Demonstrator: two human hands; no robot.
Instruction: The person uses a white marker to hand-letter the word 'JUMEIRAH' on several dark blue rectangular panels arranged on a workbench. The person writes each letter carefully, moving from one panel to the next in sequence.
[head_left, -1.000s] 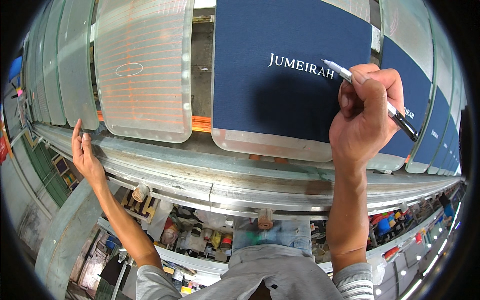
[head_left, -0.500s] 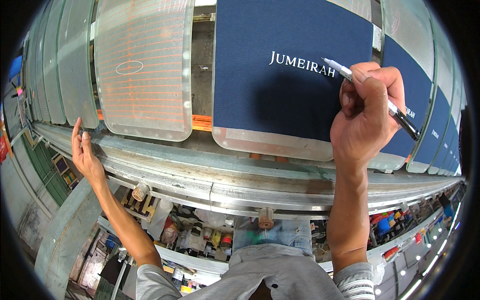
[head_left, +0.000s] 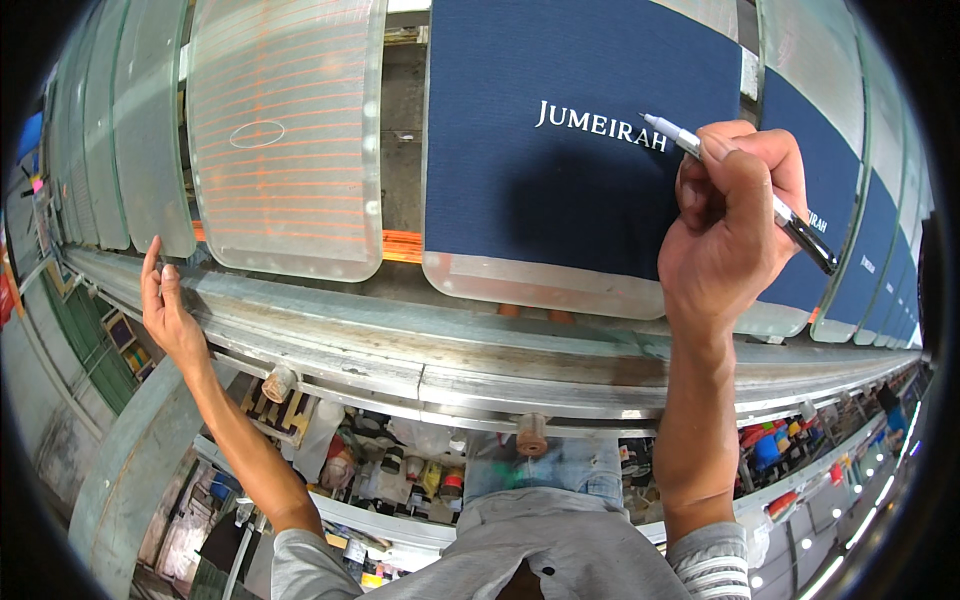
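Nearest is the person's grey shirt (head_left: 560, 540), with blue jeans (head_left: 545, 468) showing past it. The right hand (head_left: 728, 235) grips a pen (head_left: 672, 132), white in front and black at the back. The thumb and fingers pinch it near the front, the way you hold a pen to write, perhaps so the thin tip can be steered well. The tip points at the end of the white letters (head_left: 601, 128), which sit on a blue cloth (head_left: 580, 210). I can't tell if the tip touches.

The left hand (head_left: 172, 320) is far out to the left, fingers loose, with no thing in it. Its fingertip is by the bottom edge of a pale board (head_left: 152, 130); I can't tell if they touch. Maybe the arm is out there for balance.

The cloth lies flat on a see-through board (head_left: 540, 290), which likely keeps it smooth. The board's round-cornered edge peeks out below. Just left is a board with orange lines (head_left: 290, 200). A long metal rail (head_left: 430, 340) runs along the near side. More blue cloth (head_left: 820, 170) lies on the right.

Under the rail, little pots and bottles (head_left: 400, 470) are crowded together. Farther off are a green panel (head_left: 90, 340) on the left and white lights (head_left: 885, 495) at bottom right.
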